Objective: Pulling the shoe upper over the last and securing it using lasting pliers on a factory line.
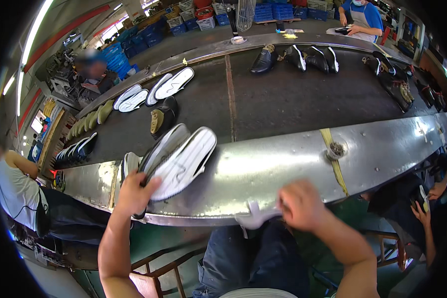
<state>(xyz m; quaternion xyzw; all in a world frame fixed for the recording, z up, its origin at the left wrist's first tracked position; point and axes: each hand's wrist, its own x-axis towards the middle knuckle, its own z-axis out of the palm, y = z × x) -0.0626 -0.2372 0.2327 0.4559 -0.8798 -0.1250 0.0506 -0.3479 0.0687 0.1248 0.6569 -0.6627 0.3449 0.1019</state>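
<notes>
My left hand (135, 193) is closed round the near end of a dark shoe at the bench's front edge, its thumb reaching toward the pale soles. Beside it a shoe with a white sole (186, 166) lies sole up. Another upturned shoe (165, 149) with a greyer sole rests against it on the left. My right hand (300, 206) is curled and slightly blurred in front of the metal edge; what its fingers hold, if anything, is hidden. Between the hands a pale, irregularly shaped piece (253, 216) sits at the edge, reaching toward my right hand.
A dark conveyor belt (283, 99) runs behind the metal ledge (263, 164), carrying several shoes, some sole up. A small round container (335, 150) stands on the ledge. People work at the left (20, 184), far right (365, 22) and near right (422, 213).
</notes>
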